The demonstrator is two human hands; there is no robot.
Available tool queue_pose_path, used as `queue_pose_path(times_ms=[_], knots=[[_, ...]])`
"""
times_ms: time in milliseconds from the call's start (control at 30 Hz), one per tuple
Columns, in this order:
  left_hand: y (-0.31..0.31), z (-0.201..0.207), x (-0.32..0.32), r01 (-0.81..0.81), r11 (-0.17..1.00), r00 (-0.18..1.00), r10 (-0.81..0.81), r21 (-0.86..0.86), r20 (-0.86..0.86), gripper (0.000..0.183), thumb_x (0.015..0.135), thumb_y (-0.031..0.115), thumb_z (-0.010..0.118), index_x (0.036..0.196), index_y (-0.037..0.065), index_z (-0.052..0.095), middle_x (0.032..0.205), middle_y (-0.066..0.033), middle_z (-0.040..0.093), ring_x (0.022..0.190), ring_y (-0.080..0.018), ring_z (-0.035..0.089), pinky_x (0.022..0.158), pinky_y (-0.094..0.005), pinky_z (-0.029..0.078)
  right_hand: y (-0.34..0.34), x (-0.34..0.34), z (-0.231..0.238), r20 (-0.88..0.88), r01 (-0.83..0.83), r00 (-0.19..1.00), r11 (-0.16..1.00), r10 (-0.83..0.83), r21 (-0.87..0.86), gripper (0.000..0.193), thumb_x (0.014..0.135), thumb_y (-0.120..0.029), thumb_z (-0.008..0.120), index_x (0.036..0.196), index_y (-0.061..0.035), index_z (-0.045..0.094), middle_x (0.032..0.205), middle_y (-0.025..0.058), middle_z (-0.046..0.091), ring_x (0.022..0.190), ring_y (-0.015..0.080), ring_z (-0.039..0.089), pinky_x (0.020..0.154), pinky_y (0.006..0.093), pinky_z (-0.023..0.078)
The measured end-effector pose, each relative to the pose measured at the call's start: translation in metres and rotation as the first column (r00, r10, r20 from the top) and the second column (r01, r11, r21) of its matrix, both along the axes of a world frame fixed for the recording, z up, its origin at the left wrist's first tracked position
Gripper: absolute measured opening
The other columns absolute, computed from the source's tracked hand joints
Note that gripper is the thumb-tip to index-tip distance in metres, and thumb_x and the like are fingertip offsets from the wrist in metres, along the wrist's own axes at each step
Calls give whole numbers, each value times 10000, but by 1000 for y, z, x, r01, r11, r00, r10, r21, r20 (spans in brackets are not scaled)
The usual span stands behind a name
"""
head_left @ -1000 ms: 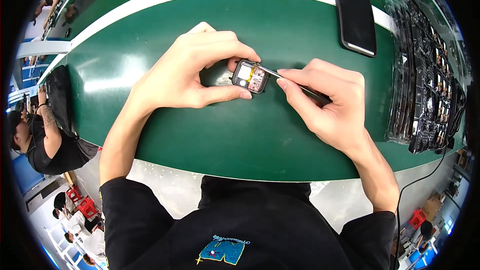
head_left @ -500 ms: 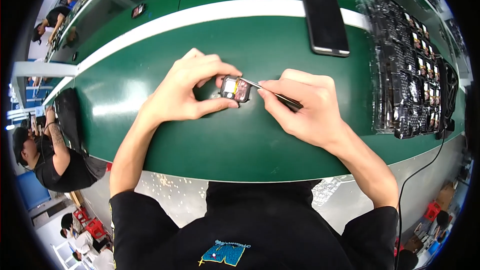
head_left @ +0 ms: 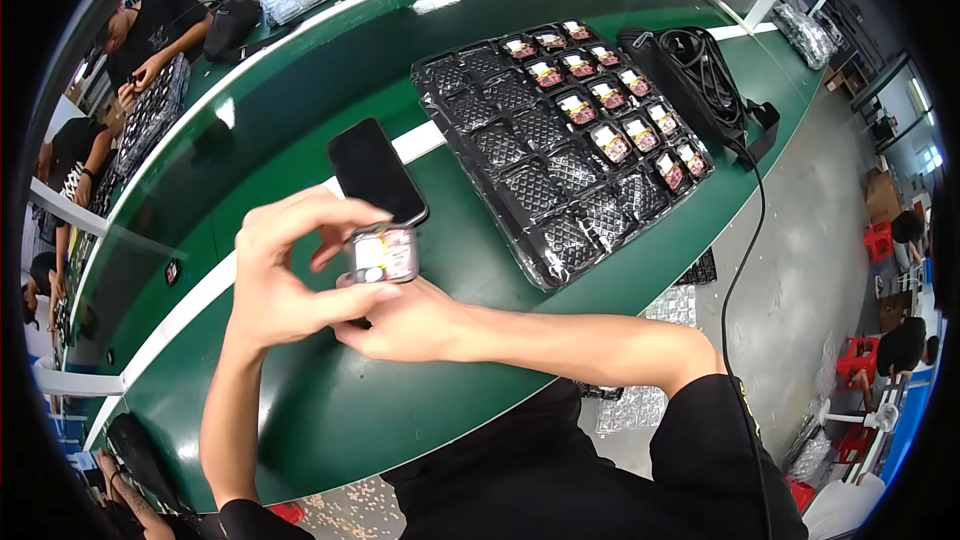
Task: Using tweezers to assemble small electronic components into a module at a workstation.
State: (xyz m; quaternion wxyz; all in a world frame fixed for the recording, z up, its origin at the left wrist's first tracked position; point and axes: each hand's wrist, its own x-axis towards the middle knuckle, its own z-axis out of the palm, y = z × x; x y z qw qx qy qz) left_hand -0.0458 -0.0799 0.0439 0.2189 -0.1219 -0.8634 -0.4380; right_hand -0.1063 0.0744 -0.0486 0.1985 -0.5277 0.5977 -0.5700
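My left hand [head_left: 285, 265] pinches a small square watch-like module [head_left: 385, 253] between thumb and fingers, raised above the green table. The module has a dark rim and shows a white part, a yellow strip and reddish inner parts. Just below and behind it is my right hand [head_left: 425, 325], its fingers curled and partly covered by my left thumb. A dark sliver of the tweezers [head_left: 358, 322] shows at its fingers; the rest of them is hidden. To the right lies a black blister tray [head_left: 520, 195], with similar modules in its far and right pockets.
A black phone [head_left: 375, 170] lies behind my hands, across the white strip. Right of the tray are a black bag [head_left: 690, 80] and a coiled cable, whose cord hangs over the table edge. Another small module [head_left: 172, 272] lies at the left. Other people work at the far left.
The view has swung to the right, bringing the tray nearer the middle. The module is now lifted higher in my left hand, and my right hand has passed beneath it, hiding most of the tweezers.
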Motion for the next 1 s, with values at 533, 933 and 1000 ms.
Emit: queue_pose_path(times_ms=[533,933,1000], knots=[[125,-9,-193,417,754,895,-437,-508,86,505,959,438,843,1404,209,780,1544,-90,583,1448,-314,484,1194,-528,358,-7,-2,-16,-66,-64,996,998,62,-29,122,906,-104,705,891,16,709,857,217,733,866,445,723,803,560,579],[-85,-37,-49,-254,833,966,247,-491,-79,324,1038,306,771,1289,101,778,1405,-98,698,1363,-325,593,1171,-464,461,-3,-3,11,-213,-79,972,993,96,85,135,924,-117,783,983,-5,832,833,157,738,758,383,745,703,470,591],[-131,-61,8,-416,769,897,434,-485,-82,290,1024,258,777,1257,86,778,1359,-102,719,1313,-337,629,1136,-467,496,-5,0,11,-213,-85,972,992,104,98,155,934,-128,791,1021,-9,840,820,151,736,714,353,733,668,433,572]])
